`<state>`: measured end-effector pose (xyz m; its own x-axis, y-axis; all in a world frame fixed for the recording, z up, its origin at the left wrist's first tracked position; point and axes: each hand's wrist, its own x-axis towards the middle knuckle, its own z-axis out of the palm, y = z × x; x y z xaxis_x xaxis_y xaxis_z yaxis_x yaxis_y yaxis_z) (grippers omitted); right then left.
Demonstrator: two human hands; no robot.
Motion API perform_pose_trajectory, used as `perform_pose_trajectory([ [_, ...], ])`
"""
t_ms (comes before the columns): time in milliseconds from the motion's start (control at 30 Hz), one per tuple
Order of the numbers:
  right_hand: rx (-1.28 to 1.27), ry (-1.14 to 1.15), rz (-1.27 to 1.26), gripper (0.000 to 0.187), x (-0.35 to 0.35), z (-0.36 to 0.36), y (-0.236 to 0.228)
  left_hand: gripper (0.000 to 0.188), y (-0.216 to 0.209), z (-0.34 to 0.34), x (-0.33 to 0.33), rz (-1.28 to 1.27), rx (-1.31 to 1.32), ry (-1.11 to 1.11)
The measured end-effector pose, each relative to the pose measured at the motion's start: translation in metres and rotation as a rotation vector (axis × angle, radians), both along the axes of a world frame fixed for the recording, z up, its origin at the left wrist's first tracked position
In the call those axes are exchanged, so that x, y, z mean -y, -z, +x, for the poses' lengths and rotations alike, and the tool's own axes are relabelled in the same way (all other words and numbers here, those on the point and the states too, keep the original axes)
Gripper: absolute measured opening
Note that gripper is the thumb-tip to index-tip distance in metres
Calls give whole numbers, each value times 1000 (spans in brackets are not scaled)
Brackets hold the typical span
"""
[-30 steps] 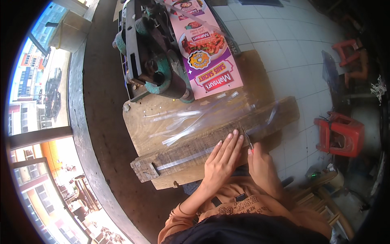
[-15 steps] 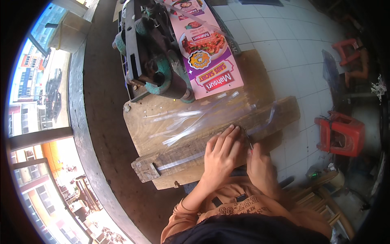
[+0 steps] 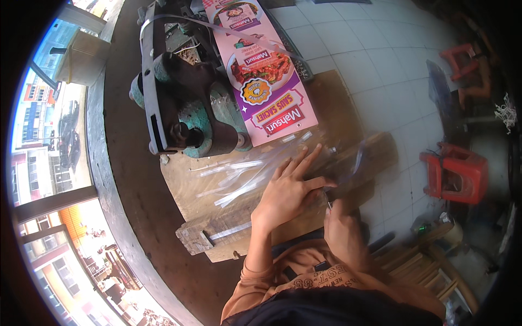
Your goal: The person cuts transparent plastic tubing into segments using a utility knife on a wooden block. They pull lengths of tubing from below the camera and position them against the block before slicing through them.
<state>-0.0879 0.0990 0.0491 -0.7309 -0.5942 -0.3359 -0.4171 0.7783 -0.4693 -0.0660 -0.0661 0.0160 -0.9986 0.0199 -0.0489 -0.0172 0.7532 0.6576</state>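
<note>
My left hand [image 3: 288,190] lies over the wooden beam [image 3: 375,155] with its fingers stretched and spread, thumb toward my right hand. What lies beneath its palm is hidden. Close beside it, my right hand [image 3: 343,231] is closed round a thin knife-like tool, whose narrow metal tip [image 3: 328,200] points at the beam; the rest is hidden in the fist. A pale plastic strip [image 3: 225,233] runs along the beam's top from a small metal piece [image 3: 206,239] near its left end. Several clear plastic strips [image 3: 239,176] lie loose on the board behind the beam.
A pink printed sheet [image 3: 272,87] lies at the back, right of a heavy green-and-black metal machine [image 3: 190,108]. The wooden board [image 3: 176,182] carries the beam. Red plastic stools [image 3: 459,174] stand on the tiled floor at right. A concrete ledge [image 3: 100,152] runs along the left.
My left hand has moved left and its fingers have spread. My right hand has dropped slightly with its tool. The whole view has shifted a little.
</note>
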Motion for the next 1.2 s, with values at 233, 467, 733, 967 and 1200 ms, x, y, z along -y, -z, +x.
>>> perform_pose_trajectory([
  [233,229,117,87,19,5,-3,-4,32,0,-1,1,58,53,-40],
  [467,250,155,159,21,7,-2,-7,32,-2,-5,2,67,83,-21],
  [733,215,117,97,19,5,0,5,33,1,1,2,48,82,-28],
  [967,97,7,33,19,-2,-2,7,31,0,2,1,62,52,-66],
  [1200,72,118,-274,14,-30,3,17,30,-6,5,-3,23,80,-78],
])
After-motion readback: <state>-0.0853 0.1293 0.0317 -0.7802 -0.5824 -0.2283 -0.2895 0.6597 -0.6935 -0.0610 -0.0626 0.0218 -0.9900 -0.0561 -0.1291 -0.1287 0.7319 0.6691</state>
